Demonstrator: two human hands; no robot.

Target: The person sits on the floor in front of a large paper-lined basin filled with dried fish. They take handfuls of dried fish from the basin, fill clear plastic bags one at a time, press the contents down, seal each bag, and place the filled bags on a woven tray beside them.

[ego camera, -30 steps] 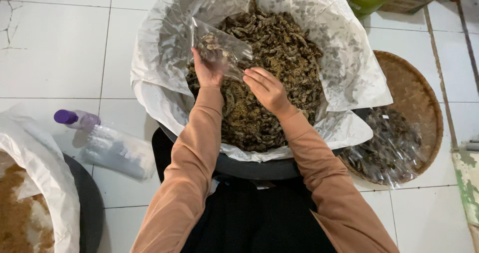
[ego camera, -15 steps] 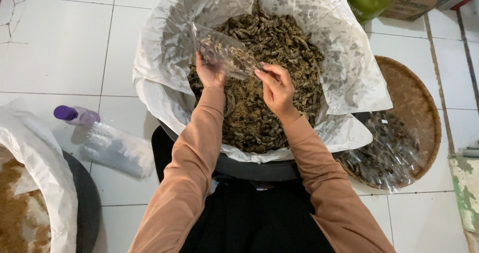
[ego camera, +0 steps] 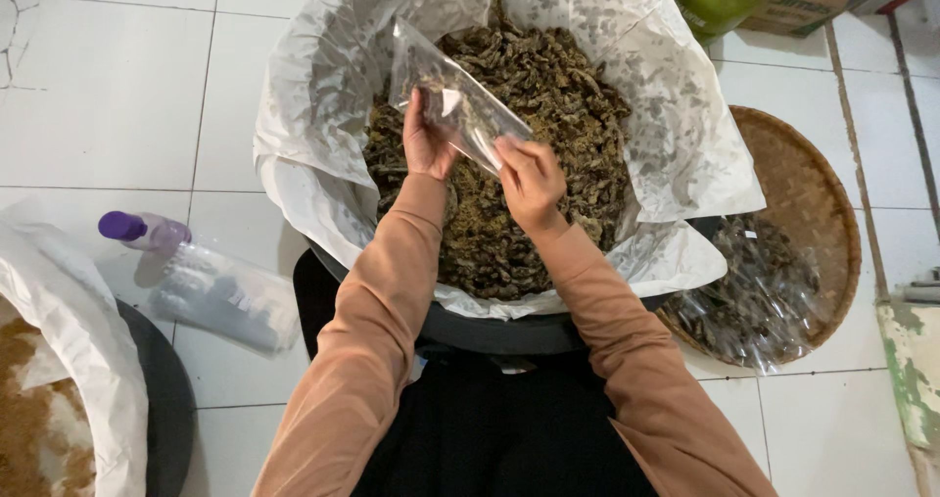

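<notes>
Near the centre of the frame, slightly above the middle, both hands hold a small clear plastic bag [ego camera: 452, 100] over a large tub [ego camera: 490, 332] lined with white plastic sheeting [ego camera: 323, 86] and heaped with dark brown dried pieces [ego camera: 548, 125]. The left hand [ego camera: 427, 142] is closed on the bag's lower left edge, fingers curled round the film with the back of the hand toward the camera; the right hand [ego camera: 529, 179] pinches the bag's lower right corner between thumb and fingertips. The bag slants from the upper left down to the right, and some of the dark pieces show through it (how full it is cannot be told). Both peach-coloured sleeves [ego camera: 382, 311] run from the bottom of the frame up to the wrists. At the right of the frame a round woven tray [ego camera: 818, 193] lies on the white tiled floor [ego camera: 108, 95], just beside the tub, bearing clear packets of the same dark material [ego camera: 754, 291]. At the left, a bottle with a purple cap [ego camera: 132, 229] lies on the tiles beside a clear wrapped bundle [ego camera: 220, 296]. In the lower left corner stands another lined tub [ego camera: 166, 399] holding lighter brown material [ego camera: 29, 438].
</notes>
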